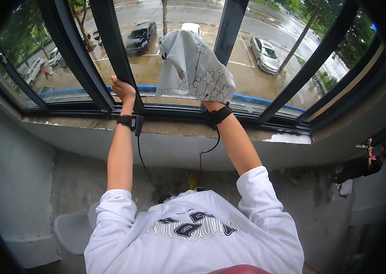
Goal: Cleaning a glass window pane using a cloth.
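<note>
Pale grey cloth (193, 73) with black flower outlines drapes over the right hand (212, 106) and hides its fingers, so how far they close on it cannot be told. From that wrist the cloth spreads upward, in front of the window. To the left of this grip, the left hand (124, 92) is raised at a dark window frame (113, 36); whether its fingers curl round the bar cannot be told either. Just below each hand sits a black wrist strap (219, 116) with a cable. Under both wrists runs the sill (170, 129). Outside, a black car (141, 37) stands left of the cloth, a silver car (264, 54) right.
</note>
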